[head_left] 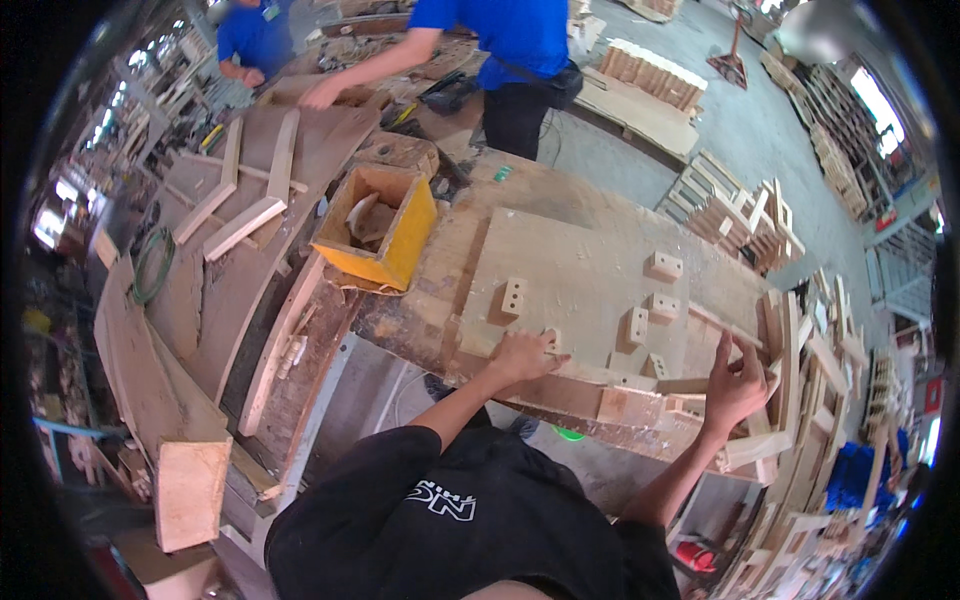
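Observation:
My left hand [524,358] rests low on the pale wooden board [570,255], its fingers and thumb around a small wooden block [552,341] with drilled holes. Most of that block is covered by the fingers. My right hand [737,382] is raised at the board's right side, fingers curved and apart, with no object visible in it. Beside it are wooden slats of a frame [790,350]. More drilled blocks stand on the board: one block [513,297] left of centre, another block [667,265] at the far right, and several others between my hands.
A yellow-sided wooden box [408,240] with scraps inside stands left of the board. Further left, angled wooden pieces [245,222] lie on another bench. Across the bench are two people in blue shirts, one person [510,50] reaching left. Stacked wooden frames [735,215] stand at the right.

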